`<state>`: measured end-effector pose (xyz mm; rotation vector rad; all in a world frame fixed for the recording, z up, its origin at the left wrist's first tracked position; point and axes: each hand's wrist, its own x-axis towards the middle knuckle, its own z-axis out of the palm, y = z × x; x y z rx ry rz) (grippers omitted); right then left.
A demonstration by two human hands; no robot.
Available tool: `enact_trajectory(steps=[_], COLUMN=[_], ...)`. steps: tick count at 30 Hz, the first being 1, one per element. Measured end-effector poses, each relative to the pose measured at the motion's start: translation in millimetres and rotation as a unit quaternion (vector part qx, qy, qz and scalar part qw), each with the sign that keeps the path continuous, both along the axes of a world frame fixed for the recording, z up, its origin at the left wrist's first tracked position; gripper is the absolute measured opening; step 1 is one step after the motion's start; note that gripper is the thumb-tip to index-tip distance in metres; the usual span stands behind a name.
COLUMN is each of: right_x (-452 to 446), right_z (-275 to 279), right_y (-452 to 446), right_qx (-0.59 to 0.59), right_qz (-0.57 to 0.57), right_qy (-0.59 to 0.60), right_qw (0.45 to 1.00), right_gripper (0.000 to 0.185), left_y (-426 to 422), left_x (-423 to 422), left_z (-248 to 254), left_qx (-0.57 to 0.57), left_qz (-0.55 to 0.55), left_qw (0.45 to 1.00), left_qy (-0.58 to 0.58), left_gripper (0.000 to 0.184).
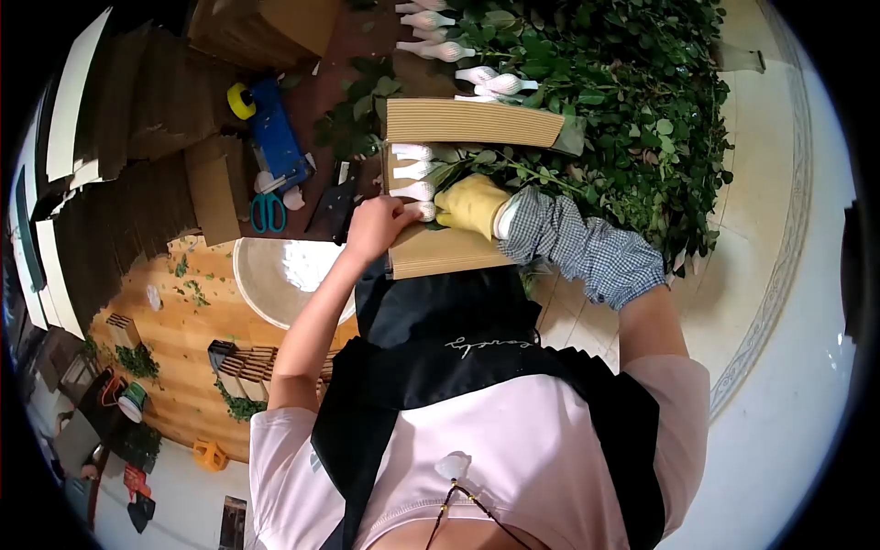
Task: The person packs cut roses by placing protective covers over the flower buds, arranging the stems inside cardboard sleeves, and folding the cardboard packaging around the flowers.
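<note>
A row of flower heads in white foam nets (414,171) lies on a piece of corrugated cardboard (449,255), their leafy stems pointing right. My bare left hand (376,227) pinches the nearest netted flower (423,211) at its head with thumb and fingertips. On the stem side of that flower, my right hand (474,206), in a yellow glove, is closed around its stem; the glove covers most of the grip. A folded corrugated strip (475,123) stands along the row's far side.
Leafy stems (632,101) pile up on the right, with more netted flowers (504,84) beyond the strip. Scissors (268,212), a blue tape dispenser (278,133) and a black tool (337,202) lie left. A round basin (252,284) holds white nets. Cardboard stacks (119,192) stand far left.
</note>
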<state>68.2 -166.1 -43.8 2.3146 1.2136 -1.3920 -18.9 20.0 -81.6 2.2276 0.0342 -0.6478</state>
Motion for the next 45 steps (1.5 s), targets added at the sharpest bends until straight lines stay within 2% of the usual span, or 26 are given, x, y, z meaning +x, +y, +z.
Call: enact_trajectory(steps=[3, 5, 7, 10, 11, 12, 13, 14, 16, 17, 18, 20, 22, 24, 26, 29, 30, 31, 33, 34, 35, 36, 38, 39, 41, 45], right_x=[-3.8, -9.8, -5.5, -18.9, -21.2, -23.0, -4.0, -1.1, 8.4, 7.8, 13.3, 10.8, 8.3, 8.6, 1.1, 6.3, 7.9, 13.3, 19.3, 18.9, 20.2, 23.6, 23.6, 22.7, 25.1, 21.9], right_z=[-11.0, -30.2, 14.5, -24.9, -31.5, -33.3, 18.4, 17.4, 29.4, 34.8, 41.6, 29.1, -7.6, -19.6, -29.0, -27.8, -22.4, -12.6, 15.4, 28.3, 40.3, 43.2, -3.1, -22.2, -26.6, -20.7], right_y=[0.7, 0.2, 16.5, 15.9, 8.8, 3.8, 12.6, 1.7, -8.8, -9.9, -1.0, 8.2, -0.2, -4.7, -11.6, -7.9, -10.6, -10.3, -25.8, -18.4, -11.3, -2.7, -4.8, -7.0, -4.7, -4.7], right_qx=[-0.019, -0.061, -0.06, -0.076, -0.078, -0.081, -0.099, -0.037, 0.081, 0.148, 0.096, -0.024, 0.0, 0.045, 0.058, -0.002, 0.013, 0.031, 0.184, 0.164, 0.142, 0.058, 0.029, 0.0, 0.001, -0.027], right_qz=[-0.026, 0.035, 0.071, 0.025, 0.028, 0.029, 0.073, 0.02, -0.125, -0.12, -0.109, -0.079, -0.042, -0.009, -0.031, 0.018, -0.007, -0.029, -0.143, -0.138, -0.136, -0.14, -0.12, -0.096, -0.061, -0.118], right_qy=[0.006, -0.028, -0.033, -0.058, -0.07, -0.082, -0.021, 0.016, 0.071, 0.004, -0.041, -0.124, -0.132, -0.136, -0.158, -0.168, -0.144, -0.123, -0.049, -0.097, -0.145, -0.158, -0.164, -0.166, -0.178, -0.189], right_qw=[0.999, 0.997, 0.995, 0.995, 0.994, 0.993, 0.992, 0.999, 0.986, 0.982, 0.989, 0.989, 0.99, 0.99, 0.985, 0.986, 0.989, 0.991, 0.971, 0.972, 0.97, 0.976, 0.979, 0.982, 0.982, 0.974], right_gripper=[0.031, 0.023, 0.027, 0.026, 0.027, 0.028, 0.03, 0.033, 0.038, 0.036, 0.034, 0.029, 0.027, 0.023, 0.023, 0.026, 0.027, 0.028, 0.033, 0.034, 0.034, 0.03, 0.028, 0.027, 0.023, 0.023], left_y=[9.1, 17.9, 18.4, 17.6, 22.8, 46.5, 67.0, 70.3, 72.1, 64.6, 57.4, 22.0, 4.7, 0.9, -1.1, 25.2, 52.8, 56.5, 39.1, 36.6, 35.3, 22.0, -4.3, -15.5, -20.7, -23.1], left_x=[-8.6, -14.2, -25.9, -40.3, -44.2, -40.0, -30.5, -20.3, -18.3, -23.9, -21.9, -8.6, 8.0, 8.0, 1.1, -20.8, -28.4, -24.4, -14.2, -15.8, -18.0, -6.6, 9.2, 23.3, 25.4, 11.1], left_z=[-16.8, -18.8, -21.3, -9.7, 5.4, 9.9, 33.5, 42.3, 33.9, 17.1, 7.2, 4.2, 10.5, 3.1, -7.6, -31.8, -23.6, 2.1, 29.6, 16.5, -2.0, 5.9, -1.8, 12.3, 9.3, 1.3], left_qx=[-0.062, -0.297, -0.322, -0.368, -0.422, -0.39, -0.323, -0.224, -0.158, -0.213, -0.204, -0.05, 0.017, 0.042, -0.111, -0.166, -0.179, -0.035, -0.051, -0.068, -0.043, -0.047, 0.027, 0.065, 0.032, -0.018], left_qz=[0.001, 0.125, 0.183, 0.337, 0.465, 0.496, 0.498, 0.397, 0.289, 0.285, 0.289, 0.207, 0.112, 0.077, 0.163, 0.477, 0.462, 0.383, 0.326, 0.301, 0.293, 0.284, 0.2, 0.171, 0.148, 0.288], left_qw=[0.993, 0.944, 0.924, 0.858, 0.772, 0.774, 0.804, 0.873, 0.918, 0.925, 0.935, 0.97, 0.992, 0.995, 0.975, 0.86, 0.866, 0.898, 0.885, 0.906, 0.953, 0.958, 0.977, 0.983, 0.982, 0.94], left_qy=[-0.102, 0.072, 0.094, 0.123, 0.096, 0.044, -0.039, -0.173, -0.222, -0.136, -0.005, -0.113, -0.059, -0.039, -0.104, -0.081, -0.071, -0.213, -0.328, -0.289, -0.066, -0.011, -0.068, -0.014, -0.115, -0.18], left_gripper=[0.043, 0.039, 0.037, 0.03, 0.026, 0.024, 0.023, 0.022, 0.018, 0.017, 0.017, 0.036, 0.038, 0.038, 0.031, 0.021, 0.018, 0.018, 0.018, 0.019, 0.019, 0.028, 0.046, 0.041, 0.033, 0.018])
